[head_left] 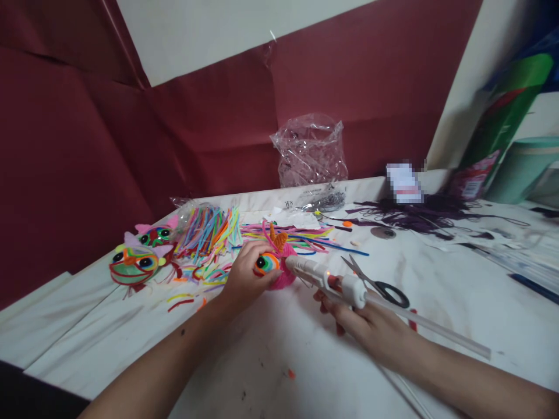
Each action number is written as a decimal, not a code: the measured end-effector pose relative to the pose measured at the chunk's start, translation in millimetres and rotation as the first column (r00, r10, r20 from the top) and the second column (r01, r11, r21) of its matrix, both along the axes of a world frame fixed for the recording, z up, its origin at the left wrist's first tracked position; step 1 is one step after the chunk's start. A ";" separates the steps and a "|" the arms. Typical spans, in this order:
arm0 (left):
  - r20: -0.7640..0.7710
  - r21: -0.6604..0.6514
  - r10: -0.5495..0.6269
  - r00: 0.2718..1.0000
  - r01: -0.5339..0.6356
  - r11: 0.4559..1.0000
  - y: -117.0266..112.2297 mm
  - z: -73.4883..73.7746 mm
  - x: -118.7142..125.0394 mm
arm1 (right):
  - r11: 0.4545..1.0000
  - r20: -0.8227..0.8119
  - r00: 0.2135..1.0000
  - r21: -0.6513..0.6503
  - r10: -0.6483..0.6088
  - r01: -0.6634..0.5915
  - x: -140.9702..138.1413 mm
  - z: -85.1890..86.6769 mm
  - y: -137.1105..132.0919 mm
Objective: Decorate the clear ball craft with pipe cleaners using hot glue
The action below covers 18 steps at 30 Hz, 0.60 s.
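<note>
Your left hand (248, 270) grips a pink pipe-cleaner craft (286, 280) over the surface (271, 349), near loose pipe cleaners (314, 234); your right hand (356, 320) clasps a hot glue gun (312, 275), its nozzle (291, 264) right by the craft.

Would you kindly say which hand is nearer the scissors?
Right. The right hand, gripping the glue gun, is close beside the scissors; the left hand, on the pink craft, is farther left.

Clear bag (312, 151) before maroon sheeting (218, 116) — pale-green tub (517, 171) rightward.
</note>
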<state>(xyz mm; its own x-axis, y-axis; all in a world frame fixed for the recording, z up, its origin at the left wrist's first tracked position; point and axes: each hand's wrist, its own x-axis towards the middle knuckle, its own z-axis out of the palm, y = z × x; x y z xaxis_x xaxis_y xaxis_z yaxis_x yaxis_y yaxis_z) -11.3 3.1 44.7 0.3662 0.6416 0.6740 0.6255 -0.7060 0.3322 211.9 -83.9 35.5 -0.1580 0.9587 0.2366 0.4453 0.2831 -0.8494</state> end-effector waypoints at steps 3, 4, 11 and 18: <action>-0.001 0.010 -0.012 1.000 0.012 1.000 -0.2 0.1 -0.4 | 1.000 -0.003 1.000 0.005 -0.022 0.022 -1.1 2.9 0.0; -0.002 0.009 -0.013 1.000 0.013 1.000 -0.3 0.4 -0.4 | 1.000 -0.003 1.000 -0.004 -0.021 0.021 -1.4 3.7 0.1; 0.005 0.001 0.002 1.000 -0.002 1.000 0.5 1.1 0.6 | 1.000 0.005 1.000 0.004 0.006 -0.006 -0.6 0.2 1.0; 0.005 -0.005 0.028 1.000 -0.028 1.000 0.6 1.2 1.1 | 0.998 -0.012 0.999 0.052 0.043 -0.042 0.2 -1.9 2.5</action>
